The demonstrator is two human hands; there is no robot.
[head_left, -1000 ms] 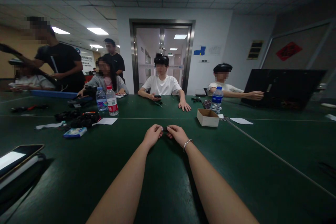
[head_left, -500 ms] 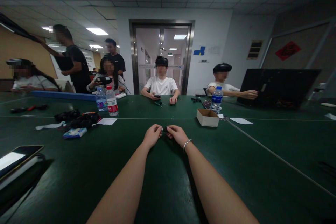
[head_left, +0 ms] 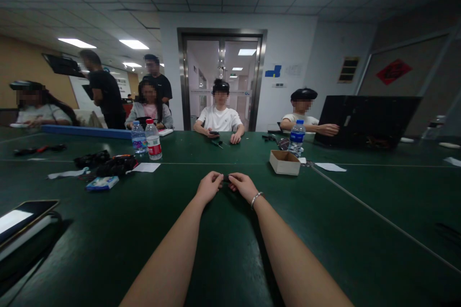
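My left hand (head_left: 210,187) and my right hand (head_left: 244,186) meet over the middle of the green table (head_left: 230,249). Between their fingertips is a small dark object (head_left: 226,178), pinched from both sides. It is too small and too covered by fingers for me to tell its kind. Both hands are closed, thumbs against forefingers. A silver bracelet (head_left: 257,198) circles my right wrist. Nearest to the right hand stands an open cardboard box (head_left: 284,163), beyond it and to the right.
Two bottles, one with a red cap (head_left: 154,140), stand left of centre. Black gear (head_left: 115,165) and a tissue pack (head_left: 102,183) lie before them. A phone (head_left: 27,218) sits near left. Another bottle (head_left: 297,137) stands behind the box. A seated person (head_left: 220,117) faces me; a large black panel (head_left: 367,120) rises right.
My hands hold nearly the same place; the dark object shows a little more between them. At the right, a person's hand and the black panel have shifted left. A standing person at the left has moved.
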